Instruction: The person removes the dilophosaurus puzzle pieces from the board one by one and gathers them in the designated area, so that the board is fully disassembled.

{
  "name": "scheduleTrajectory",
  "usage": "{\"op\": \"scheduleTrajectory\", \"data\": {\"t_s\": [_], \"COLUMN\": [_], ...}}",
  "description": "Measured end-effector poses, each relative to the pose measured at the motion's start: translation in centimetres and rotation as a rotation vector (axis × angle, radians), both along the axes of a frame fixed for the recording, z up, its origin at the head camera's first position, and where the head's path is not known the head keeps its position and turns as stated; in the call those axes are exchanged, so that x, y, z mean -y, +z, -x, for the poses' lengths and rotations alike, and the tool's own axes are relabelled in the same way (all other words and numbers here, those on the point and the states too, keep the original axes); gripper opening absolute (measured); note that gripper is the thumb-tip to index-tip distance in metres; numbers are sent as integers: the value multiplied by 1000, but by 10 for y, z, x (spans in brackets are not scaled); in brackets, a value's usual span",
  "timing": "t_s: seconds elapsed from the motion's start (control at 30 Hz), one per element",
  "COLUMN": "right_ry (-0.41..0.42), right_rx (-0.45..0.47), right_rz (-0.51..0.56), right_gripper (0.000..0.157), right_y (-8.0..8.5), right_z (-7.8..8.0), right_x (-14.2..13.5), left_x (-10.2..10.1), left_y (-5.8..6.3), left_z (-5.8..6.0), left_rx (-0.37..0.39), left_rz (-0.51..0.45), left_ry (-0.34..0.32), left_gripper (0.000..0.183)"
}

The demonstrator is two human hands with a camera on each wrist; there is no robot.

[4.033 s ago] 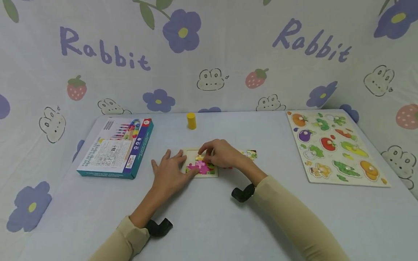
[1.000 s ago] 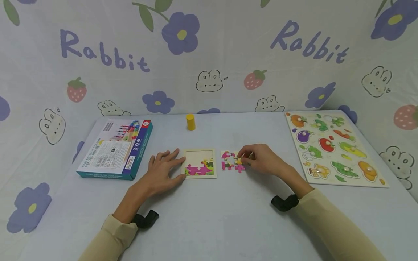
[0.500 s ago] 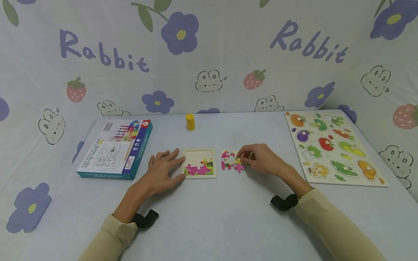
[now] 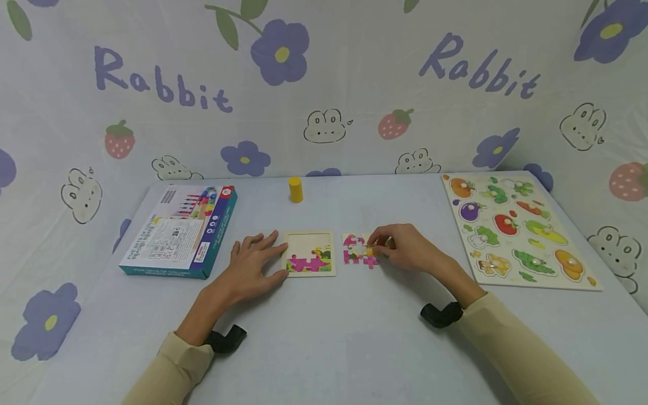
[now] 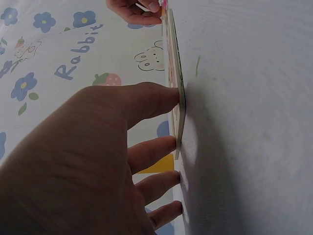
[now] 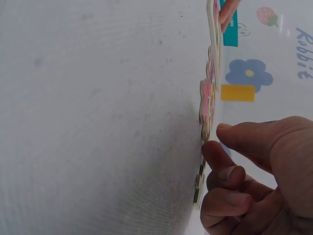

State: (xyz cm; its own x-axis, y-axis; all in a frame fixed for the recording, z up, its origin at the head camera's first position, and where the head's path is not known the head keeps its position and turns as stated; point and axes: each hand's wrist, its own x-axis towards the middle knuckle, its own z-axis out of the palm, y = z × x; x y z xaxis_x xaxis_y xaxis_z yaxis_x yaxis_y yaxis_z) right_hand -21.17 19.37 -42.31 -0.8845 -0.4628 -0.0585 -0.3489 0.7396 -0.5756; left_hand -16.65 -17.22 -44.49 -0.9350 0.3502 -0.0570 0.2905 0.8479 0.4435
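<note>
Beside the wooden puzzle tray (image 4: 309,233), my left hand (image 4: 254,261) spreads its fingers, with thumb and fingertips at the tray's left edge. Pink, green and yellow jigsaw pieces (image 4: 307,262) fill the tray's lower part and right corner; its upper left shows bare wood. To the right lies a loose cluster of jigsaw pieces (image 4: 352,257). My right hand (image 4: 406,246) bends over the cluster's right side and pinches a yellowish puzzle piece (image 4: 371,251) with thumb and index finger. Its other fingers are curled in the right wrist view, and the hand hides part of the cluster.
A boxed bead set (image 4: 177,233) lies at the left. The yellow cylinder (image 4: 296,190) stands at the back, and a vegetable peg board (image 4: 516,230) lies at the right. Behind the table hangs a printed cloth (image 4: 354,73).
Since four seconds ago, the right hand has moved right from the tray to the loose pieces, and pink and yellow pieces have left the tray. Over the last second both hands stay nearly still.
</note>
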Motion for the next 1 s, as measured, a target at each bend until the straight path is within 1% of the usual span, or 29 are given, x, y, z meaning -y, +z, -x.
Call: {"op": "scheduleTrajectory", "data": {"t_s": [0.37, 0.53, 0.7, 0.9, 1.0], "right_ry": [-19, -4, 28, 70, 95], "right_rx": [-6, -18, -22, 8, 20], "right_rz": [11, 28, 34, 61, 56], "right_gripper": [19, 18, 17, 17, 17], "right_y": [6, 9, 9, 8, 9], "right_z": [-1, 0, 1, 0, 0], "right_x": [0, 6, 19, 41, 53], "left_x": [1, 0, 0, 0, 0], "left_y": [0, 1, 2, 3, 2], "left_z": [0, 1, 1, 0, 0], "left_rx": [-2, -1, 1, 1, 0], "left_rz": [0, 1, -1, -6, -6], "left_ry": [-3, -3, -1, -1, -4], "left_gripper": [67, 66, 67, 66, 66]}}
